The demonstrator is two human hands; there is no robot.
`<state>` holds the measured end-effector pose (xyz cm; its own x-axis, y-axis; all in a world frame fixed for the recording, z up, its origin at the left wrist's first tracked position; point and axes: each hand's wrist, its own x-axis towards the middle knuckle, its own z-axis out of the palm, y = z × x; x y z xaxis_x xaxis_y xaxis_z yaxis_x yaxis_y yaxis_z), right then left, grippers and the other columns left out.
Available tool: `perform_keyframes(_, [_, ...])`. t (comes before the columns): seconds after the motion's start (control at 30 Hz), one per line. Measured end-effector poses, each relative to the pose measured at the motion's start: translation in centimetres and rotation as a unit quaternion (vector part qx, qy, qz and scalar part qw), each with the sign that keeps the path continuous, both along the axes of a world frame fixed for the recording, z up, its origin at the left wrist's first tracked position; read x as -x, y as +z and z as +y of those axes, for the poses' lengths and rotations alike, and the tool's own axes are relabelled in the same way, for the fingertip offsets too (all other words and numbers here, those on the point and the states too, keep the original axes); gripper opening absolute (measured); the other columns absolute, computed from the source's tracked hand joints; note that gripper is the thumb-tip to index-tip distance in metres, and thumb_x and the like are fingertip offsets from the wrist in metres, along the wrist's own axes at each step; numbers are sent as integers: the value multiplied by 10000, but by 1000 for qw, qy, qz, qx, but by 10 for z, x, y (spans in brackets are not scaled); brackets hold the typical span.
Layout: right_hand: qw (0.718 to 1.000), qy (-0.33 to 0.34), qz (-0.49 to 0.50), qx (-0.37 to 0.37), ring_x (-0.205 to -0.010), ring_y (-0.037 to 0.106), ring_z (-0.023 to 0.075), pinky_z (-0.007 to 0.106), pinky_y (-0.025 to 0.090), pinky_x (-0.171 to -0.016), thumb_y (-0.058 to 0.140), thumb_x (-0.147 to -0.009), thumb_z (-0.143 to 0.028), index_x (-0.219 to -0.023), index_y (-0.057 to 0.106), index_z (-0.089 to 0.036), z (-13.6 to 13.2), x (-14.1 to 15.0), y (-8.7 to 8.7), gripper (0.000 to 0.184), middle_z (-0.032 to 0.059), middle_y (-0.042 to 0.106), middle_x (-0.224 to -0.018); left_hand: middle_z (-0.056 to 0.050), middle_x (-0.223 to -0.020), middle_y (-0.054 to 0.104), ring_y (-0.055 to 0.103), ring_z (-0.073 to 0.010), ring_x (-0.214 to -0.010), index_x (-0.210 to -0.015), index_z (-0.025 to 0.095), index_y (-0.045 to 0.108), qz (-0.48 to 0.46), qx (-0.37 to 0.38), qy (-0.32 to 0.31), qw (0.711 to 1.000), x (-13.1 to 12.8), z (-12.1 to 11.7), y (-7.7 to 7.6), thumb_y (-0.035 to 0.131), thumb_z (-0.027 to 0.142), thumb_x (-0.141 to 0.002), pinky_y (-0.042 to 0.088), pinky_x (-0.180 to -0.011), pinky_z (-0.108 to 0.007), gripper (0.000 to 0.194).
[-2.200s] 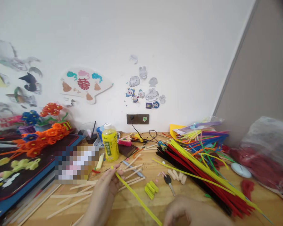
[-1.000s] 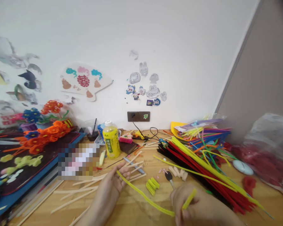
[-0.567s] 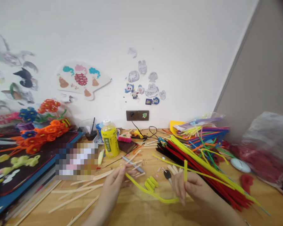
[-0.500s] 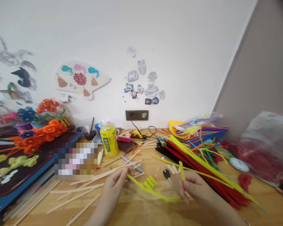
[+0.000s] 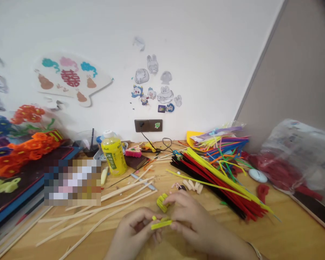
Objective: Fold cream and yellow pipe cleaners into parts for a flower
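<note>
Low in the middle of the view, a bent yellow pipe cleaner (image 5: pixel 161 225) runs between my two hands. My left hand (image 5: pixel 137 231) pinches its left part, with a short folded end poking up by the fingers. The fingers of my right hand (image 5: pixel 191 216) are closed on its right end. Just behind them on the table lies a small bundle of folded yellow pipe cleaner (image 5: pixel 161 203), partly covered by my right hand. A straight yellow pipe cleaner (image 5: pixel 206 182) lies beyond, over the black and red ones (image 5: pixel 222 180).
Pale wooden sticks (image 5: pixel 105 206) spread across the left of the table. Behind them stands a yellow drink bottle (image 5: pixel 114 155). Orange pipe-cleaner flowers (image 5: pixel 32 150) sit on a dark board at left. At right are a white mouse (image 5: pixel 258 175) and a clear plastic bag (image 5: pixel 289 151).
My hands have come together, the right one moving left. The pipe cleaner, earlier stretched in a long curve between them, now shows only as a short folded length. The view has shifted right.
</note>
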<state>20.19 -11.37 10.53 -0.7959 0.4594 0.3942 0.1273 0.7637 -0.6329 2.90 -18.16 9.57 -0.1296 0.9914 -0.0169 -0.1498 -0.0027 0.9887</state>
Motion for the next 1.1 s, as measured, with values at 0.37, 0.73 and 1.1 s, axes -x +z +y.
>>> perform_keyframes(0.37, [960, 158, 55, 226, -751, 547, 122, 249, 411, -738, 337, -876, -529, -730, 609, -126, -3, 8, -27, 508, 38, 587, -753, -26, -436, 627, 581, -184, -391, -476, 208, 679, -45, -54, 32, 997, -13, -10, 9, 787, 285, -551, 457, -438, -275, 152])
perform_keyframes(0.73, [852, 142, 84, 497, -587, 537, 114, 246, 417, -659, 570, -751, -408, -571, 576, -119, -8, 9, -44, 340, 18, 574, -594, -29, -435, 651, 595, -197, -410, -561, 221, 704, 10, -21, 35, 999, -8, -7, 5, 780, 281, -542, 453, -448, -274, 98])
perform_keyframes(1.1, [831, 132, 136, 524, -687, 565, 151, 272, 406, -727, 568, -730, -323, -655, 708, -101, -12, 19, -43, 273, 49, 624, -635, 43, -369, 600, 526, -102, -320, -639, 183, 620, -12, 19, 33, 999, -8, -6, -7, 718, 481, -595, 403, -380, -187, 318])
